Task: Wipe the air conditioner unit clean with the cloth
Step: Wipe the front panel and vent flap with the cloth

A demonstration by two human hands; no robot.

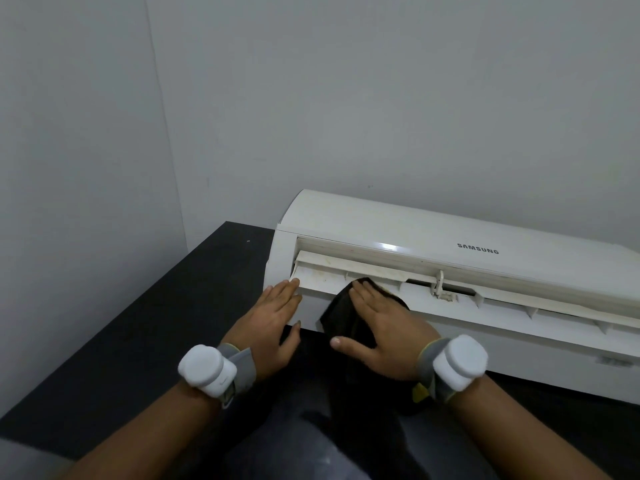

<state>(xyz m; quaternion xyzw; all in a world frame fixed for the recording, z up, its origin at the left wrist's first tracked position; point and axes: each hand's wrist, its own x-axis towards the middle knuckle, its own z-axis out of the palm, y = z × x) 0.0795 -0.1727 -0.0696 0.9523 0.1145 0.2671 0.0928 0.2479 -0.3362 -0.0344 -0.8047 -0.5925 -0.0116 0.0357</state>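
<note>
Progress: wiping looks under way at the louvre's left end; yellowish grime still shows along the vane, and the long right stretch seems still to do.
Unit: white plastic Samsung air conditioner unit lies on a black tabletop against the grey wall, flap open.
Cloth: dark crumpled cloth on the flap.
Right hand: flat, fingers straight, pressing the cloth.
Left hand: flat, fingertips touching the flap's left end.

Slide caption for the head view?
Right hand presses dark cloth on air conditioner louver; left hand rests flat at its end.
</note>
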